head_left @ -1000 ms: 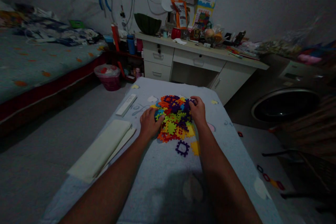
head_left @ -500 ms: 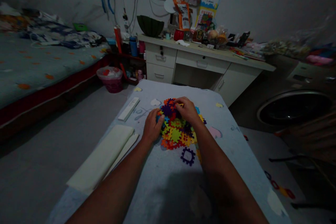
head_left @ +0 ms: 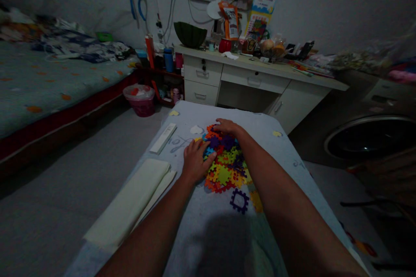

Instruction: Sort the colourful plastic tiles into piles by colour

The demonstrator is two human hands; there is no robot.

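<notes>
A heap of bright plastic interlocking tiles in orange, purple, green, yellow and blue lies in the middle of a table covered by a pale blue cloth. My left hand rests against the heap's left edge, its fingers spread flat on the tiles. Reaching across the top, my right hand lies on the far side of the heap with fingers curled over the tiles. One purple frame-shaped tile sits apart in front of the heap, a yellow tile beside it.
A folded cream cloth and a long white box lie on the table's left side. Beyond stand a cluttered white desk, a bed at left, a pink bin, and a washing machine at right.
My right hand has moved from the heap's right edge across to its far top side. The left hand stayed at the left edge. The heap looks more gathered.
</notes>
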